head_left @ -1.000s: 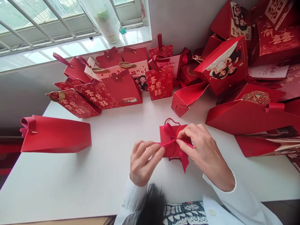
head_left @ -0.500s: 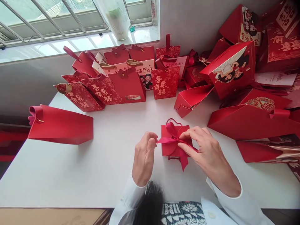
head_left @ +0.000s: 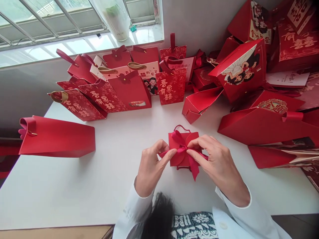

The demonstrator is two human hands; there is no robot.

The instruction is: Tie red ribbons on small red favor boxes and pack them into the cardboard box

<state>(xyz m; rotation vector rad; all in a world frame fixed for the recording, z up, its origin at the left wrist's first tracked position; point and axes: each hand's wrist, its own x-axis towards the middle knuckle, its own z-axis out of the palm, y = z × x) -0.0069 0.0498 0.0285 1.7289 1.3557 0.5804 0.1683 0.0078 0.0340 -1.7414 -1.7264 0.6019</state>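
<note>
1. Head view: small red box (head_left: 179,156) lying flat on white tabletop (head_left: 99,186), centre, between both hands.
2. At 9 o'clock of box: left hand (head_left: 151,166), grip pinched narrow on ribbon (head_left: 194,167) loop.
3. At 3 o'clock: right hand (head_left: 216,162), grip pinching ribbon by the knot.
4. At 12 o'clock, well apart: red bags (head_left: 170,88), standing.

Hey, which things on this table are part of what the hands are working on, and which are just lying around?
In use: small red box; red ribbon on it, pinched by left hand and right hand.
Lying about: flat red bag at the left; row of red gift bags at the back; pile of red bags at the right.
</note>
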